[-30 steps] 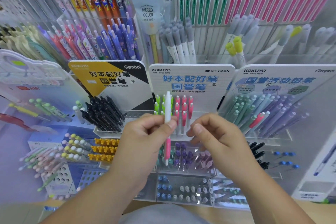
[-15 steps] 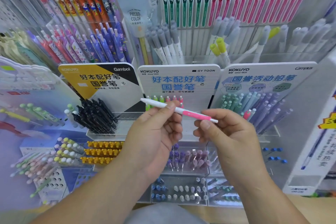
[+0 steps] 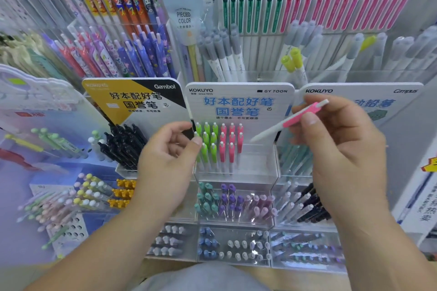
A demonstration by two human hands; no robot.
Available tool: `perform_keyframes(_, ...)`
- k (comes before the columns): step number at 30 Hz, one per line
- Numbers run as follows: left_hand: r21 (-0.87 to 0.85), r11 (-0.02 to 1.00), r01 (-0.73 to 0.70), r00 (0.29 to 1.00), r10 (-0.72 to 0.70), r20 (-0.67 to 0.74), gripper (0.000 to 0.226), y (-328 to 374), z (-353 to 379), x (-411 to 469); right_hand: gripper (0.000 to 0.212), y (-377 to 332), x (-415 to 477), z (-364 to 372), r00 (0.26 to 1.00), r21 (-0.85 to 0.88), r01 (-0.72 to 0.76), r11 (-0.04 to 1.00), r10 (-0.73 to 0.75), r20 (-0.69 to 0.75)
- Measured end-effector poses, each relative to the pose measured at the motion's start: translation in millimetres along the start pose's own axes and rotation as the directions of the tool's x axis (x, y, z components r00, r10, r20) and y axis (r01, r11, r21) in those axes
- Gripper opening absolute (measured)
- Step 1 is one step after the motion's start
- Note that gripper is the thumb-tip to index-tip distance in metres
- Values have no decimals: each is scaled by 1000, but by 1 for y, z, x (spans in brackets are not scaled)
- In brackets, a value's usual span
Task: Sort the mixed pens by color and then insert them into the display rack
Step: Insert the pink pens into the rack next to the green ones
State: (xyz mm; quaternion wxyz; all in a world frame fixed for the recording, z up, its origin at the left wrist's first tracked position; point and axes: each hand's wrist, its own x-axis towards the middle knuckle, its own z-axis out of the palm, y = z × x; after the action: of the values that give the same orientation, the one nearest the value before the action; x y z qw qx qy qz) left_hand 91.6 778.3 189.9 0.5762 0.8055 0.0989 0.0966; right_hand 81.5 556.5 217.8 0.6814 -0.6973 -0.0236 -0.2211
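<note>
My right hand [image 3: 340, 146] pinches a white pen with a pink clip [image 3: 289, 120] near its clip end. The pen slants down to the left, its tip hanging just above the right side of the clear display rack [image 3: 257, 168]. In that rack stand green pens [image 3: 208, 144] on the left and pink pens [image 3: 230, 142] beside them; the rack's right part holds none. My left hand [image 3: 170, 160] hovers at the rack's left edge with loosely curled fingers and nothing in it.
A black pen rack [image 3: 125, 146] stands to the left and a pastel pencil rack [image 3: 295, 160] to the right. Lower tiers hold teal, purple and pink pens [image 3: 234, 203]. Hanging pen packs [image 3: 307, 0] fill the wall behind.
My left hand let go of the pen and dropped to the left. My right hand took it, raised it and turned its tip down toward the rack.
</note>
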Motion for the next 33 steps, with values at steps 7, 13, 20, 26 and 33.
perform_keyframes(7, 250, 956, -155, 979, 114, 170, 23, -19, -4, 13, 27, 31, -6, 22, 965, -376, 219, 900, -142, 220)
perform_keyframes(13, 193, 970, -145, 980, 115, 160, 20, -24, -4, 16, 27, 49, -12, 30, 937, -440, 296, 848, -169, 305)
perform_keyframes(20, 163, 975, -150, 977, 121, 175, 24, -27, -5, 18, 32, 69, -17, 32, 922, -462, 333, 822, -181, 342)
perform_keyframes(26, 151, 979, -140, 979, 114, 170, 23, -28, -4, 19, 25, 80, -25, 37, 922, -506, 308, 806, -122, 368)
perform_keyframes(33, 129, 982, -135, 973, 107, 203, 24, -28, -5, 19, 26, 79, -25, 39, 938, -528, 244, 813, -60, 342)
